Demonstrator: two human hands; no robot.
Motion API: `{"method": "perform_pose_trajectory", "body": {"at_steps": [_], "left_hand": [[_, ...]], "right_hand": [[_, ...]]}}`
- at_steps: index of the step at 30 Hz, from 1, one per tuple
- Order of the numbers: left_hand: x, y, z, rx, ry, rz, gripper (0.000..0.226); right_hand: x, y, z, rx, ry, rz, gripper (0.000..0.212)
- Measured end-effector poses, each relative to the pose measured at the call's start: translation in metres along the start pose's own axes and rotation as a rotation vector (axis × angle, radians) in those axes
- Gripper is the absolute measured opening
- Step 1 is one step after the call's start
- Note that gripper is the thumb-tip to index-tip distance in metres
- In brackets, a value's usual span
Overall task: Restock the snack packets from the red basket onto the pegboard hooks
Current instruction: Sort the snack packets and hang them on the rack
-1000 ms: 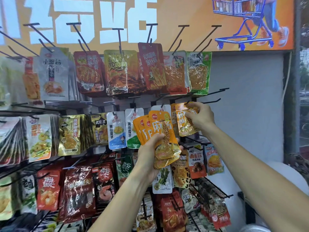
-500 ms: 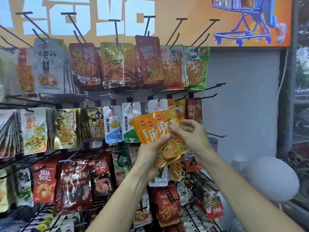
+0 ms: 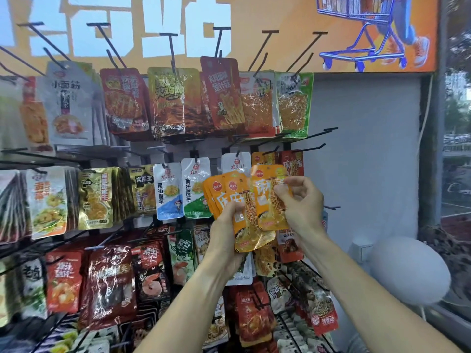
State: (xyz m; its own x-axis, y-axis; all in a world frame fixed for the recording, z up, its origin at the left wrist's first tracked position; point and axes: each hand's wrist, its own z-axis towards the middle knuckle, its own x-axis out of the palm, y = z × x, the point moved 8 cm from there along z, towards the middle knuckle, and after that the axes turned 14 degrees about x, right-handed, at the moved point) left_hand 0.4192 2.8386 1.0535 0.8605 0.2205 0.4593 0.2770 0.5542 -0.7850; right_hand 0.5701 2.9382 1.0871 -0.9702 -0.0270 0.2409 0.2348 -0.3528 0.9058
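Observation:
My left hand (image 3: 228, 231) grips a fanned stack of orange snack packets (image 3: 224, 193) in front of the pegboard's middle row. My right hand (image 3: 299, 203) pinches one orange packet (image 3: 267, 200) of the same kind, held upright just right of the stack and slightly above it. Behind them hang an orange packet and a red packet (image 3: 293, 163) on hooks at the right end of the middle row. A bare black hook (image 3: 314, 147) juts out to the right of these. The red basket is out of sight.
The pegboard carries rows of hanging packets: red and yellow ones (image 3: 175, 103) on top, white and gold ones (image 3: 168, 192) in the middle, dark red ones (image 3: 109, 284) below. Several bare hooks (image 3: 267, 44) stick out along the top. A white rounded object (image 3: 407, 268) sits at the right.
My right hand left the packet it hung on the right middle hook, came down to the stack and pulled one orange packet free. The left hand kept holding the stack.

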Motion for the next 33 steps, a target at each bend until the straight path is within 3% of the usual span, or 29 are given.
{"method": "perform_pose_trajectory", "body": {"at_steps": [5,12,19,27,33], "left_hand": [[-0.005,-0.008,-0.005,-0.007,-0.022,-0.050,0.033],[-0.010,-0.013,-0.008,0.009,-0.052,-0.037,0.023],[-0.016,-0.014,-0.006,0.024,-0.076,-0.011,0.028],[-0.019,-0.016,-0.008,0.009,-0.043,-0.016,0.034],[-0.020,-0.012,-0.004,0.018,-0.057,-0.013,0.029]], "right_hand": [[-0.001,0.031,0.027,-0.076,-0.019,-0.017,0.022],[0.005,0.046,0.054,-0.089,-0.003,-0.129,0.034],[0.009,0.055,0.066,-0.053,-0.012,-0.252,0.035],[0.022,0.052,0.076,-0.059,-0.030,-0.491,0.038],[0.058,0.031,0.092,-0.046,0.072,-0.779,0.050]]}}
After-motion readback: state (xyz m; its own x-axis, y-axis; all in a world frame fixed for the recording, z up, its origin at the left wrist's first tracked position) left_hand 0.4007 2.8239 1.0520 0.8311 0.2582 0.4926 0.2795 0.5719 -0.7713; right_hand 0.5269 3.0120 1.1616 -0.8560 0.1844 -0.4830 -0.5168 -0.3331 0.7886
